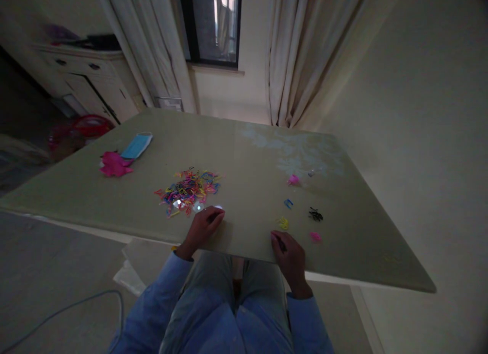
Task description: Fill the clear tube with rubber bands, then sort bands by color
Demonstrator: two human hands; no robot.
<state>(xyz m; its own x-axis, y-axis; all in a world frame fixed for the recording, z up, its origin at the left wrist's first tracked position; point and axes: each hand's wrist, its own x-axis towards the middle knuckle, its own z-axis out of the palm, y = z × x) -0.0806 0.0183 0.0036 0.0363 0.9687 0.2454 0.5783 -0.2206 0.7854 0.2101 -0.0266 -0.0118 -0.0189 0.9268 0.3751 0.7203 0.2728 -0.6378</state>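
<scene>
My left hand point(203, 229) rests at the table's near edge with its fingers pinched together, and whatever may be in them is too small to make out. Just beyond it lies a loose pile of small, thin, many-coloured bent pieces point(190, 186), with a few shiny discs point(198, 206) at its near side. My right hand point(290, 253) is closed on the table, its contents hidden. Nearest to it is a little yellow group point(283, 223). Around that lie a pink cluster point(315, 236), a black cluster point(315, 214), some blue pieces point(288, 204) and another pink clump point(293, 180).
The greenish table point(244, 160) has a pale floral pattern at its far right. A blue face mask point(137, 146) and a crumpled pink item point(116, 164) lie at the left. Curtains point(290, 54) hang behind; a wall point(427, 140) stands at the right.
</scene>
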